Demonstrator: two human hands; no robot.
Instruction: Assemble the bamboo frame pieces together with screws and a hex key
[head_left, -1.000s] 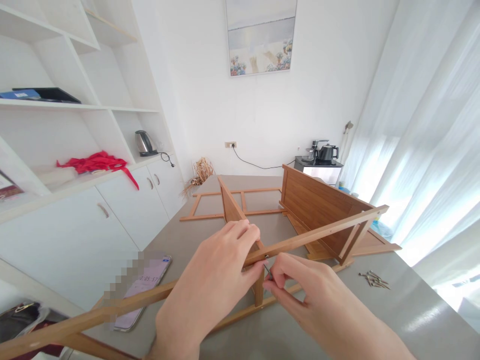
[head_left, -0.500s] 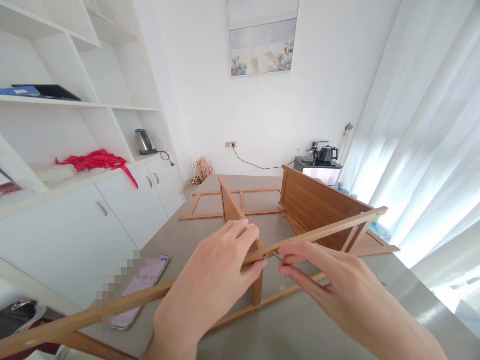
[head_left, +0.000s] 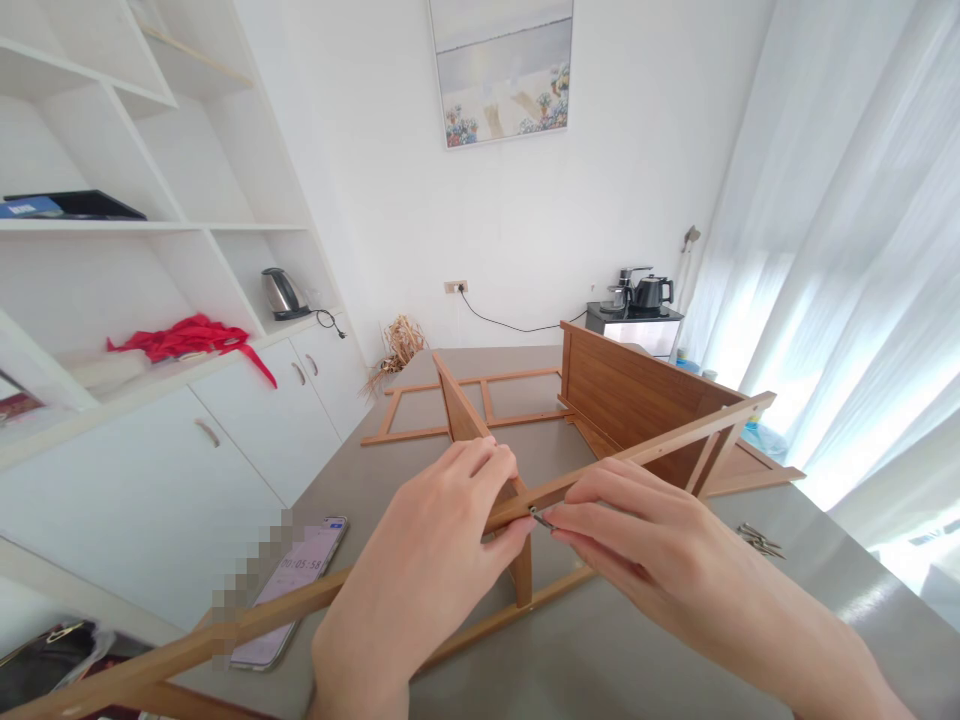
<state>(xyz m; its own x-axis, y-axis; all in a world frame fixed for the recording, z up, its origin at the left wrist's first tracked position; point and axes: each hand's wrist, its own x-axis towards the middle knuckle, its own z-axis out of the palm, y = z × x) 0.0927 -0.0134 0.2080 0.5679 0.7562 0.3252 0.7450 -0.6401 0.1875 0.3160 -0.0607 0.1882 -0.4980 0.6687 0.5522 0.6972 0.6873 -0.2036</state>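
My left hand (head_left: pixel 427 545) is closed around a wooden rail (head_left: pixel 667 442) where it meets the end of an upright wooden board (head_left: pixel 459 402). A bolt head sits in a hole in the rail beside my left thumb. My right hand (head_left: pixel 652 535) pinches a small metal hex key (head_left: pixel 544 520) between thumb and fingers, its tip at the bolt head. Whether the tip is seated in the bolt I cannot tell. The rail belongs to a ladder-like frame running from the lower left to the right, with another rail (head_left: pixel 480 640) below.
Several loose bolts (head_left: pixel 760 541) lie on the grey table (head_left: pixel 600 660) to the right. A large wooden panel (head_left: pixel 637 390) stands behind my right hand. Another frame (head_left: pixel 409 434) lies at the far side. A phone (head_left: pixel 300 580) rests at the left, under the rail.
My right hand has moved slightly left, bringing the hex key's tip from just beside the bolt head to it. The left hand keeps its grip. The view has shifted slightly.
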